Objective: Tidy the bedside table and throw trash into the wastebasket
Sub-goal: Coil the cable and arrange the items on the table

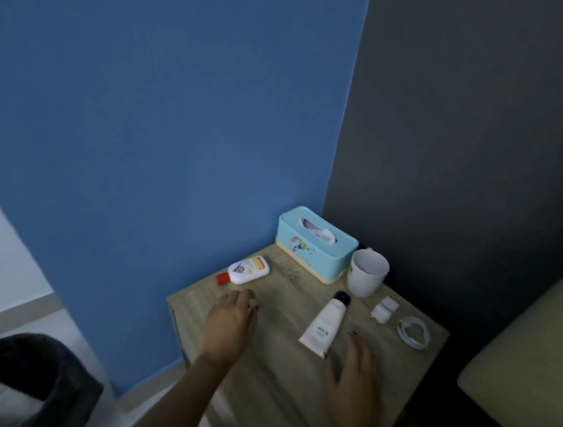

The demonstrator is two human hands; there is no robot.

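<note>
1. Left hand reaching palm-down over the bedside table, fingers curled loosely together, holding nothing
2. Right hand flat above the same table, fingers spread apart, empty
3. On the table: white bottle beyond the left hand, cream tube between the hands
4. Dark wastebasket on the floor, left of the table

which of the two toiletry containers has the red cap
The small white bottle lying near the table's left edge, just beyond the left hand. The other, a long white tube beside the right hand, has a black cap.
</note>
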